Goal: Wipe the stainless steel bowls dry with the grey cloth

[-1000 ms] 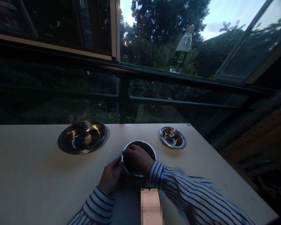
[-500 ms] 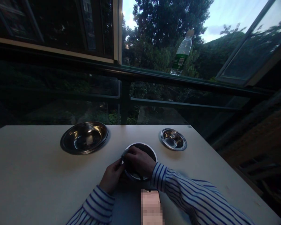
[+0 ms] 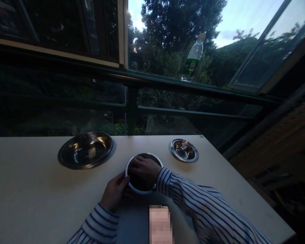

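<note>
A round metal bowl (image 3: 143, 192) with a bright rim and a dark inside stands on the white table. My left hand (image 3: 115, 191) grips its left rim, thumb on top and fingers beneath the edge. My right hand (image 3: 146, 167) reaches into the bowl from the right, with its fingers curled downward. Its fingertips are lost in the dark interior, so whatever they hold cannot be made out. Just in front of the bowl lies a phone (image 3: 160, 223) with a blurred-out screen.
On the white table (image 3: 27, 200), a large shiny metal basin (image 3: 85, 150) sits at the back left. A smaller metal bowl (image 3: 184, 150) is at the back right. Past the table's far edge, a clear plastic bottle (image 3: 192, 61) with a green label stands on the window rail.
My right hand has moved from the bowl's left rim, beside my left hand, deeper into the bowl. My left hand stays at the rim. The whole view has shifted slightly.
</note>
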